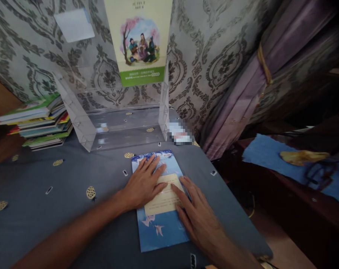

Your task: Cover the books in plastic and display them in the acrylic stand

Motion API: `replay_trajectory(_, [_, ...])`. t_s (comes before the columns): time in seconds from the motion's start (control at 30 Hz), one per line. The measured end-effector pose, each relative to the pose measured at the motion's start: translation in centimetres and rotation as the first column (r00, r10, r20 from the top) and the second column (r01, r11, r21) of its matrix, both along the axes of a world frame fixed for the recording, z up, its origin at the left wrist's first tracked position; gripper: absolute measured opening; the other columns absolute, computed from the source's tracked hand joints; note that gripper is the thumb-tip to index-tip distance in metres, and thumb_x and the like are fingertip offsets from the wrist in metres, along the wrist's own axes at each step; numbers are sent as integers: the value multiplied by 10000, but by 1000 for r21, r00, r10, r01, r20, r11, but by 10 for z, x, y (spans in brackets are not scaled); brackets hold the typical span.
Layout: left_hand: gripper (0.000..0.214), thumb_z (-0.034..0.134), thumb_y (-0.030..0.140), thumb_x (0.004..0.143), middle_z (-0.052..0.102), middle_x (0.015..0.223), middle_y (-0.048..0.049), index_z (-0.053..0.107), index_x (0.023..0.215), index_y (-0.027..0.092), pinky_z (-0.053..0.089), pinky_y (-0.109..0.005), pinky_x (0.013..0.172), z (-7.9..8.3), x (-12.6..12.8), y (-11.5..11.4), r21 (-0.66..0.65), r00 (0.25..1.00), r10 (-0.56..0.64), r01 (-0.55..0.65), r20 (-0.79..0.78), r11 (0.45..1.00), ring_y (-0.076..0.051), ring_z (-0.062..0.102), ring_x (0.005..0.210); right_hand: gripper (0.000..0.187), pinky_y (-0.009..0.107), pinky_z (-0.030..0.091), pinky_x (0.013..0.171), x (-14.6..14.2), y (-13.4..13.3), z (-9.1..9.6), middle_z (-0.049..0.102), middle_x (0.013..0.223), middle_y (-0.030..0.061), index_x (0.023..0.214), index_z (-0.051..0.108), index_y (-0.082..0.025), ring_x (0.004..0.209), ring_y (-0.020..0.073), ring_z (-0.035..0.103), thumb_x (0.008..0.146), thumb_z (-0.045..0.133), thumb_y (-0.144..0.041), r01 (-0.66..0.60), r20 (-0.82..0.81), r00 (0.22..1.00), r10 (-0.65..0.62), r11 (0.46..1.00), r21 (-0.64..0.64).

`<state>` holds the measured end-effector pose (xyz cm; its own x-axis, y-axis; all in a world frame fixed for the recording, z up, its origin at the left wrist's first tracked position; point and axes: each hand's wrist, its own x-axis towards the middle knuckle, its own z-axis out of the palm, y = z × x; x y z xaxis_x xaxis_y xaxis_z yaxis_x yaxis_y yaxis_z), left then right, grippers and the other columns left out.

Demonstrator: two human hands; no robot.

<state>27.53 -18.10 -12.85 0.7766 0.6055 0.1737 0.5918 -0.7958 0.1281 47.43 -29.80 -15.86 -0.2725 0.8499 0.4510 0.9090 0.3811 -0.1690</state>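
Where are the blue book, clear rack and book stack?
Blue book (163, 201), head view: on its cream text panel.
Clear rack (79, 119), head view: on its left side panel.
Book stack (46, 123), head view: mid-height on its near side.

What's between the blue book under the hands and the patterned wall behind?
In the head view, gray tablecloth, then the clear stand with a cream book upright at its top, lie between the blue book and the wall.

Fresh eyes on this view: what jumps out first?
Probably the blue book lying on the table, the left hand and right hand on it. Beyond it stands a clear rack, with a pale illustrated cover above; a stack of books sits to the rack's left.
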Motion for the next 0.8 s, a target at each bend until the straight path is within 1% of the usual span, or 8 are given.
replay_trajectory(0.13, [529,362,487,1053,399,1597,-156,452,1473,178,313,-558,1226,-1,-2,-1,0,999,-14,14,33,1000,-293,261,1539,418,524,563,986,3,0,3,532,1455,198,1388,556,-189,1376,338,488,994,429,-252,-18,27,999,18,1000,1])
replay_trajectory(0.27, [460,387,424,1054,471,1554,-138,503,1430,187,345,-538,1217,-1,-3,-1,30,996,-11,8,90,1000,-278,350,1503,407,551,554,976,6,7,9,583,1407,175,1359,588,-222,1317,340,533,983,445,-281,-24,38,999,25,999,-22])
replay_trajectory(0.33, [438,371,400,1060,508,1527,-126,524,1410,184,366,-519,1208,0,-3,-2,52,995,-2,-3,97,999,-272,402,1475,397,563,543,980,8,15,12,596,1394,163,1352,594,-231,1296,341,546,988,453,-298,-40,54,998,41,999,-28])
replay_trajectory(0.4, [430,345,382,1067,541,1498,-121,536,1395,180,387,-503,1196,2,-3,-4,73,996,11,-17,93,997,-261,439,1451,394,569,526,998,8,27,15,594,1397,163,1355,589,-214,1305,346,539,997,455,-310,-54,76,996,56,998,-26])
replay_trajectory(0.57, [420,330,357,1070,590,1450,-116,553,1370,165,410,-498,1174,2,-7,-7,119,996,24,-33,81,992,-260,488,1411,415,562,487,1053,5,58,18,565,1430,182,1383,557,-172,1382,353,475,1019,424,-321,-68,127,989,71,997,-28])
replay_trajectory(0.7, [405,337,350,1068,569,1475,-105,555,1361,175,416,-503,1166,1,-21,-9,128,998,50,-56,45,990,-263,494,1403,437,560,467,1078,1,75,23,549,1435,230,1393,539,-117,1381,360,483,1028,407,-318,-104,189,976,111,993,-47])
replay_trajectory(0.8, [404,328,339,1071,573,1472,-102,549,1366,173,423,-503,1159,0,-33,-11,137,997,76,-78,26,987,-264,500,1397,430,569,445,1098,-3,85,28,560,1414,254,1370,554,-83,1374,373,490,1026,418,-302,-135,213,966,147,988,-69])
